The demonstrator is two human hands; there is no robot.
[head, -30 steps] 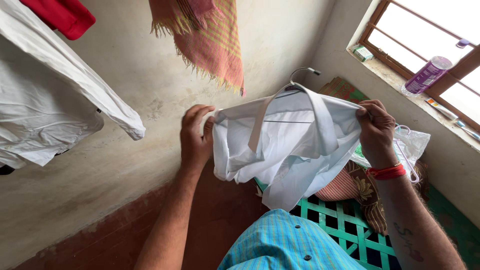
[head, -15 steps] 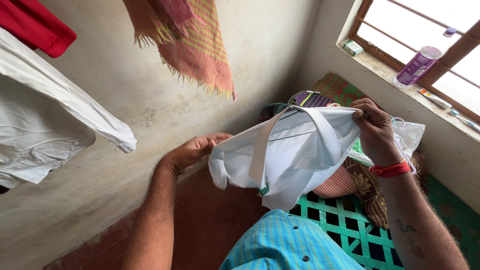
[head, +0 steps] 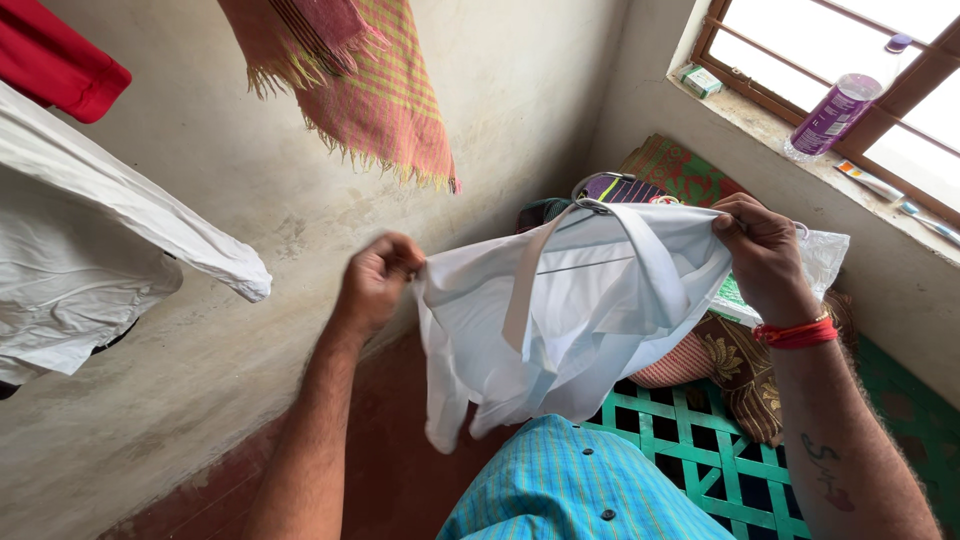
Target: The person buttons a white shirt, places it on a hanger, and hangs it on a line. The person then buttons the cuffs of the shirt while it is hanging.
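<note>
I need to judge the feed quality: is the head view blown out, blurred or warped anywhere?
Head view: the window is blown out to white; the white shirt keeps its folds, evenly lit; the left hand is slightly motion-blurred, the right hand sharp; the wide lens bends the walls at the edges.

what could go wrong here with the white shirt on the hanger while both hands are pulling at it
1. The white shirt sits crumpled on the hanger, gripped only at its edges by the left hand and right hand; it might slide off one shoulder.
2. Its loose lower folds hang low and could drop toward the dark red floor and pick up dirt.
3. Pulling the two edges apart may strain the fabric.
</note>
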